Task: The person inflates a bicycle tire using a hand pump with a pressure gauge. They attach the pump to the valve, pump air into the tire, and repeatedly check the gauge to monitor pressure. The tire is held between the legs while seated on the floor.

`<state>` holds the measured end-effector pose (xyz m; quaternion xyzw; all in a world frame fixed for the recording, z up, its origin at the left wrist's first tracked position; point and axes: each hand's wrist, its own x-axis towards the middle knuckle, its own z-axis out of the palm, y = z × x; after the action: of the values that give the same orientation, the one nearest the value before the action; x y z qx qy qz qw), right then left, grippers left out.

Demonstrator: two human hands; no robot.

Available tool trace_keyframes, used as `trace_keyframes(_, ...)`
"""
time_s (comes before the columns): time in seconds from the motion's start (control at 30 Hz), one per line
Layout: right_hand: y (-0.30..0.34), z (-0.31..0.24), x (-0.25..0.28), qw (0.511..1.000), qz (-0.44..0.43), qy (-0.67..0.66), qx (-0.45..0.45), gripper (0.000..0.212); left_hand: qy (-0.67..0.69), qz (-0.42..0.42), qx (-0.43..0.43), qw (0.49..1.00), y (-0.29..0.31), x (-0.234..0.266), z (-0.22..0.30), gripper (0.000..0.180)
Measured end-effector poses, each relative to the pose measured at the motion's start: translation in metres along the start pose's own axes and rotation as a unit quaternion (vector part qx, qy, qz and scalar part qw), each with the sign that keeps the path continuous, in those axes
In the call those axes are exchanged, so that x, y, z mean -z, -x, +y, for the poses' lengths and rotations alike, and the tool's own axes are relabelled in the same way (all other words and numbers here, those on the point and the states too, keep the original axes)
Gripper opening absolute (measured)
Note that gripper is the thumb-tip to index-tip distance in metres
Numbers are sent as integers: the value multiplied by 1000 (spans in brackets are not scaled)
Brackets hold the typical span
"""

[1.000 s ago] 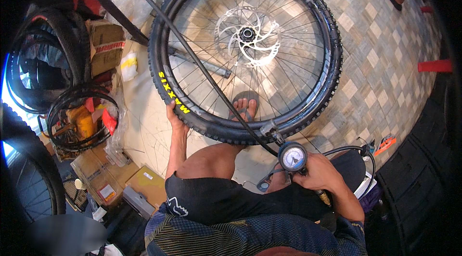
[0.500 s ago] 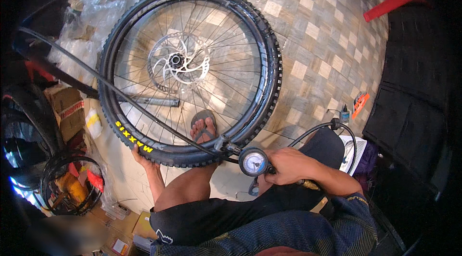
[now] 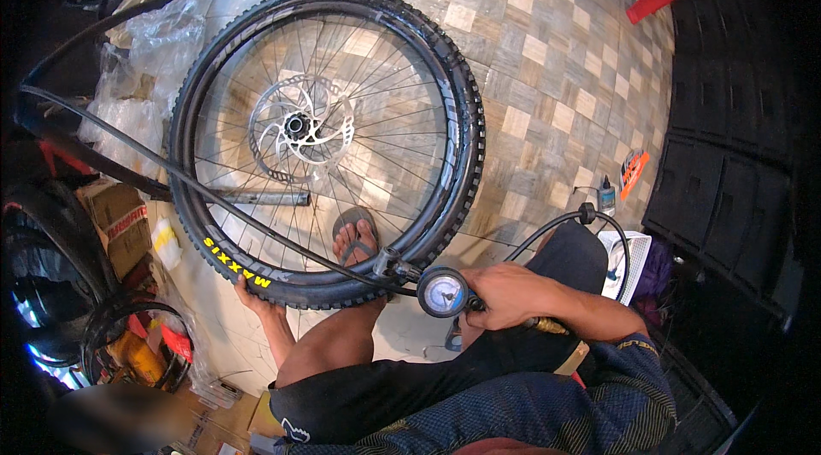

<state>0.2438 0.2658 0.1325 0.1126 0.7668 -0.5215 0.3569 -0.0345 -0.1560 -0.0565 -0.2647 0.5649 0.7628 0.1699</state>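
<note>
Wheel [image 3: 298, 126] lies in front of the person, left of the scene's middle, with a sandalled foot [image 3: 355, 239] showing through its near part; that edge seems raised over the foot, perhaps to keep it within reach. The left hand [image 3: 261, 308] is at the near-left edge of the tyre [image 3: 472, 134], apparently steadying it; its fingers go partly out of sight underneath, so how far they curl cannot be told. The right hand [image 3: 513, 297] is wrapped around a gauge inflator [image 3: 444, 292], its dial upward, likely for reading, beside a metal connector [image 3: 393, 265] at the wheel's near edge. Compared with a second ago, the wheel sits farther left in view, probably because the head turned; both hands keep their places.
</note>
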Motion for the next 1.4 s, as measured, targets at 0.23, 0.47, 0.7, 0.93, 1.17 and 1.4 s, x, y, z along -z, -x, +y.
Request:
trace_keyframes(0.23,0,-3,2,1000,9,4,8,46,-9,22,13,1000,5,-8,0,47)
trace_keyframes(0.47,0,-6,4,1000,5,5,13,47,-8,-3,14,1000,11,-12,2,55)
trace_keyframes(0.7,-2,-10,8,999,-36,10,-23,54,-10,14,26,1000,10,-16,3,54)
trace_keyframes(0.93,0,-8,4,999,-30,25,-26,52,-14,14,38,999,7,-11,2,58)
trace_keyframes(1.17,1,-12,9,999,-30,-3,-28,49,10,-11,32,999,11,-12,1,48)
trace_keyframes(1.4,-1,-6,4,1000,-15,4,-7,48,5,-28,28,999,9,-9,2,47)
